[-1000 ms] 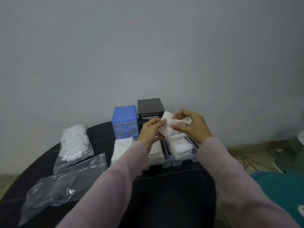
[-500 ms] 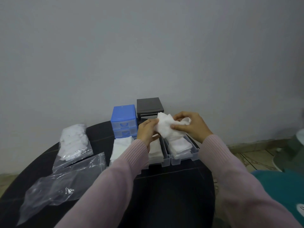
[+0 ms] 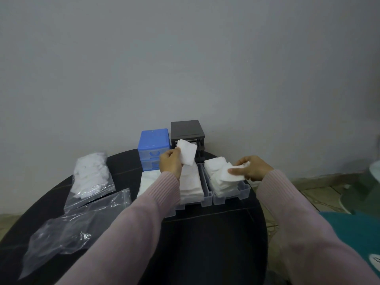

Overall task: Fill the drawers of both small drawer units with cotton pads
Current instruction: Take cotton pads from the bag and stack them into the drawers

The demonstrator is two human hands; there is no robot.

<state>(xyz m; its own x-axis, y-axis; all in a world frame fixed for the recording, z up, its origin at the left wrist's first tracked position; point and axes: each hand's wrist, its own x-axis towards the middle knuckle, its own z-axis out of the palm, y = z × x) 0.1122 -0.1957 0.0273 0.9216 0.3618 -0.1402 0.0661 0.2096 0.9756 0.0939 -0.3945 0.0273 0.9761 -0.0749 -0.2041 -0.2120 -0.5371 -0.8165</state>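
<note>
- Pads (image 3: pixel 187 154) pinched in left hand (image 3: pixel 170 163), raised before the black unit (image 3: pixel 187 132).
- Right hand (image 3: pixel 249 169) grips more pads (image 3: pixel 232 175) over the right drawer (image 3: pixel 232 192), nearer than that unit.

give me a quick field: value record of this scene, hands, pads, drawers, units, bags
left hand: left hand pinches one cotton pad, raised
right hand: right hand holds a small stack of pads over the right drawer
middle drawer: middle drawer out on the table, holds pads
units: blue unit beside black unit
bags: bag of pads; empty-looking bag
</note>
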